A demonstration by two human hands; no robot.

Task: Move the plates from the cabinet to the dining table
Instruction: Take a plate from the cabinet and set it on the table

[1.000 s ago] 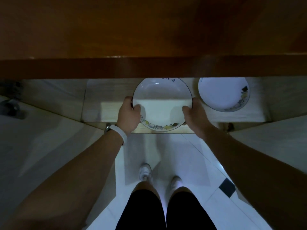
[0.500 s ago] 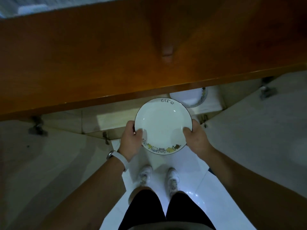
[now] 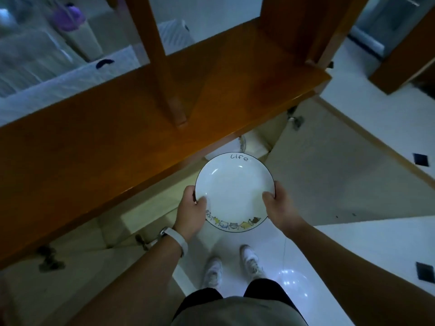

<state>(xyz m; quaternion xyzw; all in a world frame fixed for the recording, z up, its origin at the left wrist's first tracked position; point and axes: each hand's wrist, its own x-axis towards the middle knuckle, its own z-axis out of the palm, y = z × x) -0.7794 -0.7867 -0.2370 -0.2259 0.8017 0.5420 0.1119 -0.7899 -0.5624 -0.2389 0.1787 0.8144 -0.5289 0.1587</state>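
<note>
Down past the front edge of the wooden cabinet top (image 3: 146, 128), head view only: white plate (image 3: 234, 191) with "Life" lettering and a cartoon band along its near rim, held level over the floor, clear of the shelf. Left hand (image 3: 190, 211) curled around the left rim, thumb lying over the top face, fingers tucked underneath. Right hand (image 3: 279, 205) doing the same on the right rim. Both closed on the plate, firm two-sided hold by the look of it. White wristband (image 3: 175, 240) on the left wrist.

Progress-wise: looks like plate one out of the cabinet and in transit, not set down anywhere yet. Second plate (image 3: 237, 144) only peeking out from under the cabinet top, on the open shelf behind the held one, so at least one more trip left. Cabinet doors (image 3: 348, 175) swung wide open on both sides.

Hard to make out: no dining table showing for sure in this shot, so can't say how long the carry is. Most of the shelf hidden under the top, so can't tell whether more plates sit farther in. Fingers below the plate out of sight. Dim, bluish light, upper left corner blurry, something purple (image 3: 68, 16) there, can't identify it. White shoes (image 3: 233, 265) on glossy tile below.
</note>
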